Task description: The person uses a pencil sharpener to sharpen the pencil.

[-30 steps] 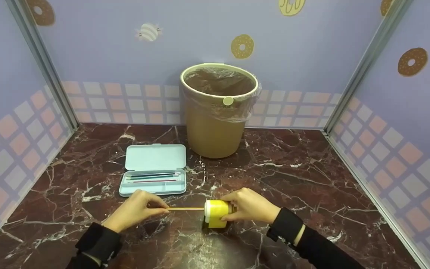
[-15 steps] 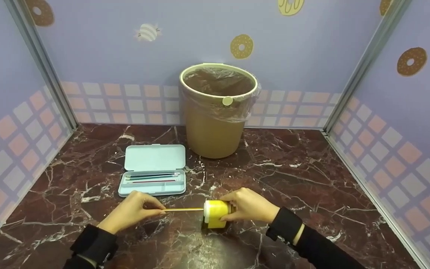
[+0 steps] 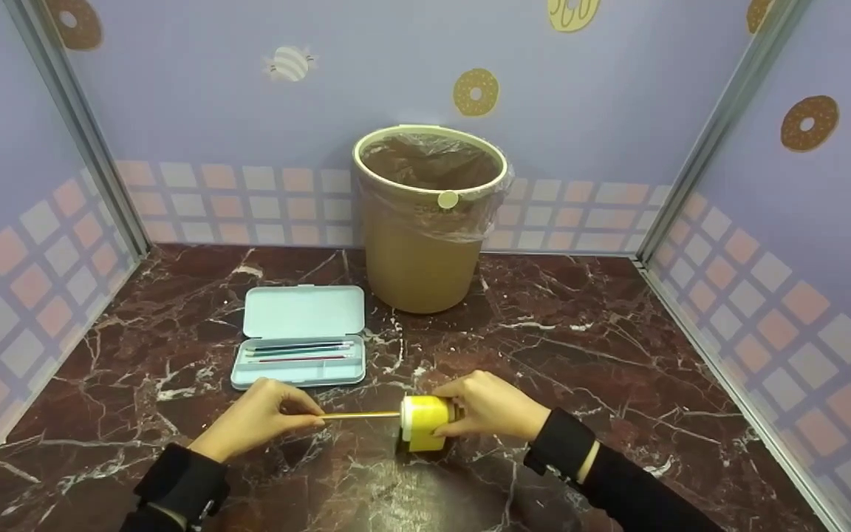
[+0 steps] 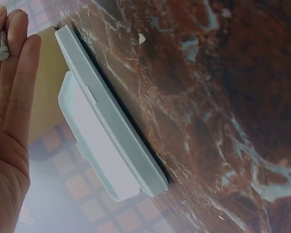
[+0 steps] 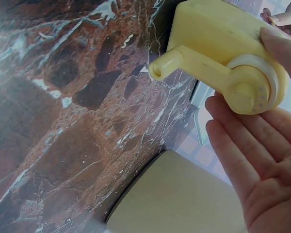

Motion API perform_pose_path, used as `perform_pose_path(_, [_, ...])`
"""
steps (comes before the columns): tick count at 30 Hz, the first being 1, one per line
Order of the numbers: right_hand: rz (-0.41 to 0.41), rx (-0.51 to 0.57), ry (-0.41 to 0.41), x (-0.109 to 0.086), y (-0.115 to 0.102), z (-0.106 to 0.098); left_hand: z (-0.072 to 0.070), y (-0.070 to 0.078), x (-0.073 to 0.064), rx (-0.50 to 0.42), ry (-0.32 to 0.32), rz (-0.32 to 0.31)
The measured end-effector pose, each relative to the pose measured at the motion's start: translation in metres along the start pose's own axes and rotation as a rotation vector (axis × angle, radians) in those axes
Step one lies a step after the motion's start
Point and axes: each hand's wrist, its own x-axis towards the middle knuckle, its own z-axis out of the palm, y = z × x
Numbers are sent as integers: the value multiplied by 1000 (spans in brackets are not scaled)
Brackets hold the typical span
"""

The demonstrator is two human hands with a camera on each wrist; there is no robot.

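A yellow crank pencil sharpener [image 3: 427, 424] is on the dark marbled table, with its white front facing left. My right hand [image 3: 490, 406] grips its body between thumb and fingers from the right. The sharpener's crank handle [image 5: 202, 68] juts out in the right wrist view, and the fingers there do not hold its knob. My left hand [image 3: 259, 417] pinches a yellow pencil [image 3: 363, 415], which lies level with its far end at the sharpener's front; the tip is hidden. In the left wrist view the pencil's pale eraser end [image 4: 3, 52] pokes out below the fingertips.
Behind the left hand lies a light blue pencil case [image 3: 304, 310] with its lid open and several pencils [image 3: 300, 349] inside. A tan bin [image 3: 422, 258] with a clear plastic liner stands at the back. Patterned panels [image 3: 233, 96] enclose the table at back and sides.
The left hand has shifted slightly left, and a little more of the pencil shows between it and the sharpener. The right hand keeps its grip on the sharpener.
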Motion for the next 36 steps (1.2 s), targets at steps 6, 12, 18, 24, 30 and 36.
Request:
perform_pose_path(6, [-6,-3,1,1,0,-1,-1,-1,1,-12,-3,-9])
perform_pose_path(12, [-6,-8,1,1,-1,-2,-1,0,1,-13,-3,-18])
perform_pose_path(18, [-5,-14,-7,1,0,-2,-1,-1,1,-16,-2,-22])
perform_pose_path(24, [-21,-16,5,0,0,-1,-1,-1,2,-25,-6,-23])
perform_pose_path(30, [-27,-28,5,-1,0,0,0,-3,2,-43,-18,-30])
perform_pose_path(36, [-33,-36,0,0,-1,-2,-1,-3,2,-59,-28,-43])
